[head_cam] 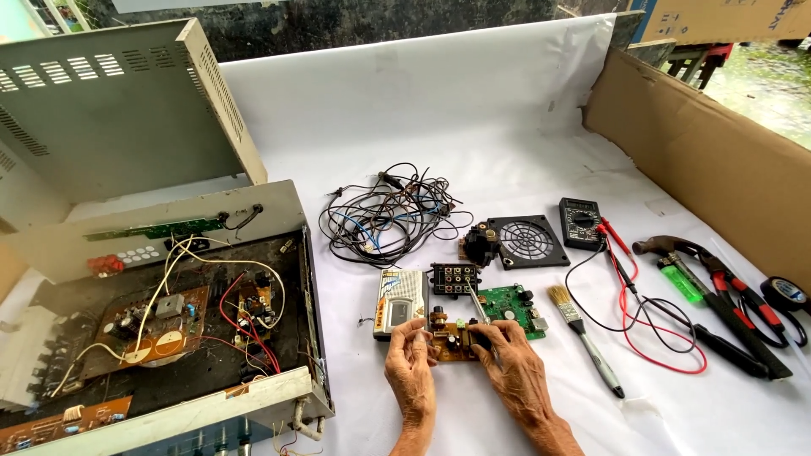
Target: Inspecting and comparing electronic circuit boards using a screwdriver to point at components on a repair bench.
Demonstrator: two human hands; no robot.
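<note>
Head view, nearest first: left hand [411,350] pinches the left edge of a small brown board [448,338], fingers pressed together on it, likely to steady it flat on the white sheet [439,110]. Right hand [505,355] grips a thin metal tool [476,304], fingers curled tight round it, tip angled toward 11 o'clock over the board. At 9 o'clock sits an opened amplifier case [169,312], lid [118,110] tipped back so its wiring shows. Just beyond the board lie a grey module [399,302] and a green board [507,302]. At 3 o'clock: brush [583,338], multimeter [581,222], hammer [676,247], lighter [681,281], tape [786,293]. At 12 o'clock, a wire tangle [389,215] and fan grille [528,241].
</note>
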